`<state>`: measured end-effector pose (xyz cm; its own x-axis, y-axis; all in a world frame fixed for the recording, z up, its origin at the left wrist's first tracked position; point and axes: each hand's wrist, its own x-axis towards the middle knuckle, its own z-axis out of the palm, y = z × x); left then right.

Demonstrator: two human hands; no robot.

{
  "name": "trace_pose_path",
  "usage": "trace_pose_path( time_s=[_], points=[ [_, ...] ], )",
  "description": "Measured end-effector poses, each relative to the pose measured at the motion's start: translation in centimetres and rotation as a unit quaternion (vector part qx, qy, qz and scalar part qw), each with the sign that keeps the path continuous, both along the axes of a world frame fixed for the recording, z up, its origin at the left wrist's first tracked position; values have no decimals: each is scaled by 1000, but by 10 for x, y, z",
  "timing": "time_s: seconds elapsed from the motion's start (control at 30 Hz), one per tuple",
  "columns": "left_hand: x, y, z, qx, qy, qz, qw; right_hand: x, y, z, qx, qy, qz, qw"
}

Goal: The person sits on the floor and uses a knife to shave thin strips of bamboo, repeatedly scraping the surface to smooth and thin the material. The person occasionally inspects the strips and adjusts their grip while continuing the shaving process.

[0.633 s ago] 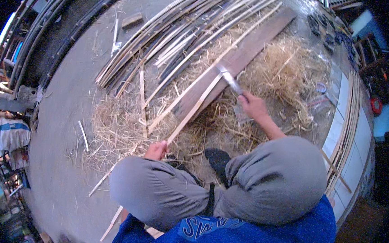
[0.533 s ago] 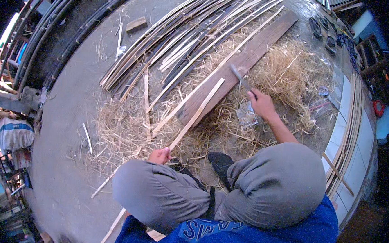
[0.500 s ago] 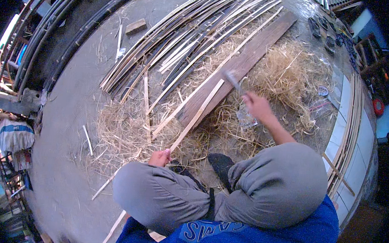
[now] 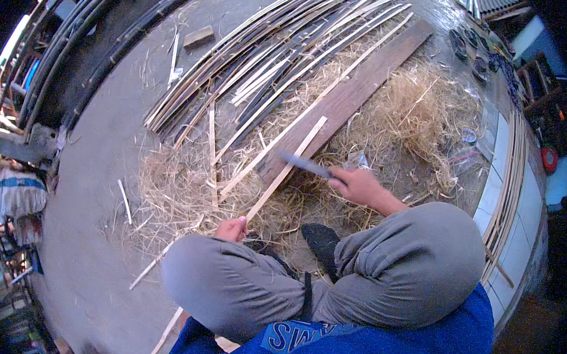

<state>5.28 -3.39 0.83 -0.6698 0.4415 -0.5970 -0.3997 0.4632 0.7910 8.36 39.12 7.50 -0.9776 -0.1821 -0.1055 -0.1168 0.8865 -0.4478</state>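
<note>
My left hand (image 4: 232, 229), closed beside my left knee, grips a pale bamboo strip (image 4: 288, 169). The strip slants away from me, its far end lying over a dark wooden plank (image 4: 362, 90). In my right hand (image 4: 360, 186) is a knife (image 4: 305, 165), held by its handle with the fingers wrapped round. Its grey blade, slightly blurred, points left and crosses the strip near the plank's near end. A second long pale strip (image 4: 293, 126) runs along the plank's left edge.
Curly shavings (image 4: 426, 114) are heaped on both sides of the plank. Many long split strips (image 4: 266, 51) lie on the concrete floor beyond. A small wood block (image 4: 198, 37) sits far left; more strips (image 4: 510, 186) rest on white tiles at right. Sandals (image 4: 459, 44) stand far right.
My right hand has drawn the knife nearer to me and to the left, from farther up the plank to its near end. The left hand still holds the strip in nearly the same place.
</note>
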Motion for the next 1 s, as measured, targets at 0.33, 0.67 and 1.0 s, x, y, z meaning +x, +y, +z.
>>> trace_pose_path(
  time_s=[0.33,0.67,1.0],
  points=[
    [-1,-10,-15,-98,57,1,994,-46,71,-8,-59,113,-329,936],
    [0,40,14,-307,356,-132,873,-12,-3,-33,5,-58,-90,994],
    [-25,66,6,-107,250,-93,958,-9,-27,-33,-55,36,-26,997]
  ],
)
